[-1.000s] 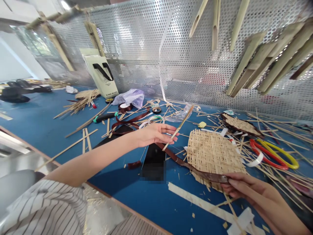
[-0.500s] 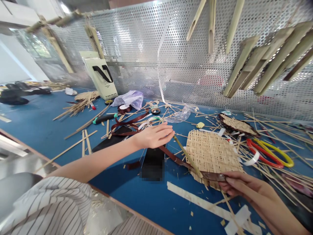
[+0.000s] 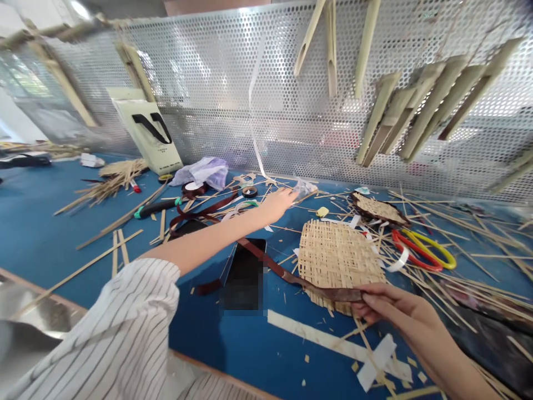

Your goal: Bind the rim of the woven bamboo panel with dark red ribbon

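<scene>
My left hand stretches toward the back of the blue table, its fingers near a crumpled clear plastic sheet, holding nothing I can see. My right hand pinches a dark brown ribbon at the lower edge of a flat woven bamboo mat. The ribbon runs left across the mat's edge and over a black phone, whose lower part is blurred out. A smaller woven piece lies behind the mat.
Loose bamboo strips cover the blue table. Red-and-yellow handled scissors, tape rolls, a green-and-black handled tool and a cream bag lie about. Bamboo pieces hang from a perforated metal panel behind.
My left hand has let go of the bamboo strip and reached farther back toward the plastic sheet. My right hand keeps its hold on the ribbon. The view has swung left.
</scene>
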A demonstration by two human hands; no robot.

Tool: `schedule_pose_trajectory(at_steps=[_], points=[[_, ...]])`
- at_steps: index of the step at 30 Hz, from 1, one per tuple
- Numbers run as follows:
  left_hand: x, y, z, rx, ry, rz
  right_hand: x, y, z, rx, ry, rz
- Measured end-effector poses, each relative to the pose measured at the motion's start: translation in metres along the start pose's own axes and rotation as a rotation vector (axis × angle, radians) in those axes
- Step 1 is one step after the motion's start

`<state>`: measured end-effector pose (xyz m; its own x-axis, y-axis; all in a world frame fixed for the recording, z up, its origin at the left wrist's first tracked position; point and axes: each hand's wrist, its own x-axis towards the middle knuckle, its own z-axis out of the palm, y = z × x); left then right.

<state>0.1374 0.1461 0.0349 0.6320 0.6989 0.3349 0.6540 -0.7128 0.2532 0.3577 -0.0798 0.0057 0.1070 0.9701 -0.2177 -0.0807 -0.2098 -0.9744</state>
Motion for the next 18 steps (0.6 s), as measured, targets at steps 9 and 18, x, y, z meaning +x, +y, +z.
schedule_pose_trajectory(at_steps=[9,18], points=[[-0.148,0.042,-0.046,0.151,-0.070,0.035,0.004,0.003,-0.015,0.023,0.122,0.016],[-0.169,0.054,-0.043,-0.015,-0.063,-0.014,0.004,0.002,-0.004,-0.044,0.145,-0.083]])
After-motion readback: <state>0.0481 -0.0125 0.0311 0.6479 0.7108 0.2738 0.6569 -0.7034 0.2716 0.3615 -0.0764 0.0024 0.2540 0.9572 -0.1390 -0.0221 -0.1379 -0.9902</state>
